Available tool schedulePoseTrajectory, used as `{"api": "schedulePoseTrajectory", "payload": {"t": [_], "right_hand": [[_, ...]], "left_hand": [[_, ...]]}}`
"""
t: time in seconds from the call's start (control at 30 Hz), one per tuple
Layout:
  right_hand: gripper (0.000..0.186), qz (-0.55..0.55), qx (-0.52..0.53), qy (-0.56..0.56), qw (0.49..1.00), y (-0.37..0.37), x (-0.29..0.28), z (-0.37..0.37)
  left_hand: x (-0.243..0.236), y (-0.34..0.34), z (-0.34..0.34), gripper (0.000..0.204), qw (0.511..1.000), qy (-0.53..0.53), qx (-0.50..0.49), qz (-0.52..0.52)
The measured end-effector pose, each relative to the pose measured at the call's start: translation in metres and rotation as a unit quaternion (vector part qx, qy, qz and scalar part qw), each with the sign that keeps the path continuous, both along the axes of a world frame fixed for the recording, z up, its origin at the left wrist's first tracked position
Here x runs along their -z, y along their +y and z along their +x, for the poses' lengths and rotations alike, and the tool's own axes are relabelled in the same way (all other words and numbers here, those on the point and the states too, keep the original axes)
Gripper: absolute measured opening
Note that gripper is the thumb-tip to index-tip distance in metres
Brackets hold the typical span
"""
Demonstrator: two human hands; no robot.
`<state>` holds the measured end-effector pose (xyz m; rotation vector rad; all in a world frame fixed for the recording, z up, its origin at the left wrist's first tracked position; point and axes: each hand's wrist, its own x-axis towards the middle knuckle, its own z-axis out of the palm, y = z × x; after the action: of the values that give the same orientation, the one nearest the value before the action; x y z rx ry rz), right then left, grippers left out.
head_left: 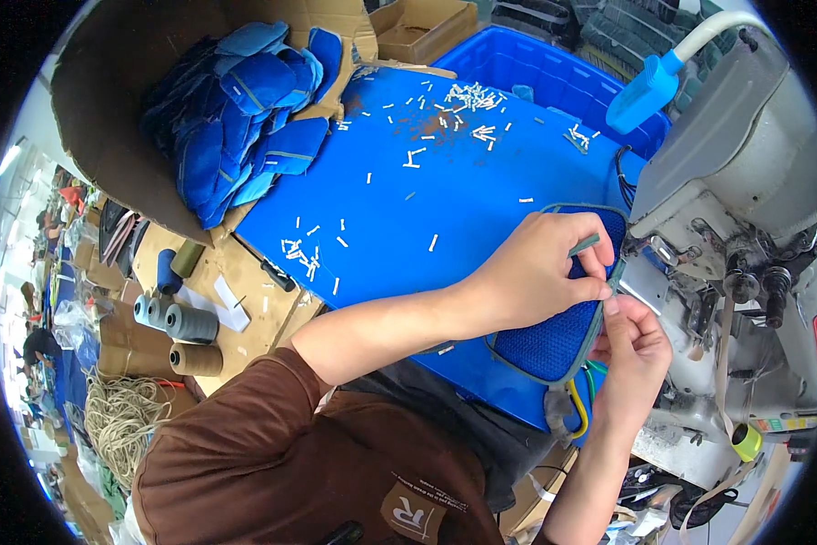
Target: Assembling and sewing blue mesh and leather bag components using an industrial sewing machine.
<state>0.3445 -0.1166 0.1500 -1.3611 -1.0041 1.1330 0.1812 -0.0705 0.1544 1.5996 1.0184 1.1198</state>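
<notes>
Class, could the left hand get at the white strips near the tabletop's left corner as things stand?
Probably yes: mostly open tabletop leads to the strips, though the left hand would likely have to leave the blue pad first.

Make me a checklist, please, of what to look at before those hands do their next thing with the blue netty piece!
1. Left hand gripping the blue mesh piece: ok, it pinches the edge.
2. Right hand gripping too: ok, its fingertips pinch close to the left's.
3. Grey-green edging all the way around: cannot tell, the hands hide part of it.
4. Fingers safely away from the grey machine: cannot tell, they are near it but the gap is unclear.
5. Blue table free of scraps: not ok, white scraps lie scattered on it.
</notes>
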Motion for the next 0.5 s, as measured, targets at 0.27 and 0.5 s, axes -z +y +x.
{"api": "schedulePoseTrajectory", "payload": {"t": [0.27,0.5], "right_hand": [[0.016,-0.006,-0.031,0.000,0.999,0.001,0.002,0.007],[0.017,-0.009,-0.034,0.003,0.999,0.002,-0.001,0.008]], "left_hand": [[-0.012,0.013,-0.005,0.023,0.993,0.086,0.080,-0.031],[-0.005,0.007,-0.001,0.024,0.995,0.043,0.083,-0.042]]}}
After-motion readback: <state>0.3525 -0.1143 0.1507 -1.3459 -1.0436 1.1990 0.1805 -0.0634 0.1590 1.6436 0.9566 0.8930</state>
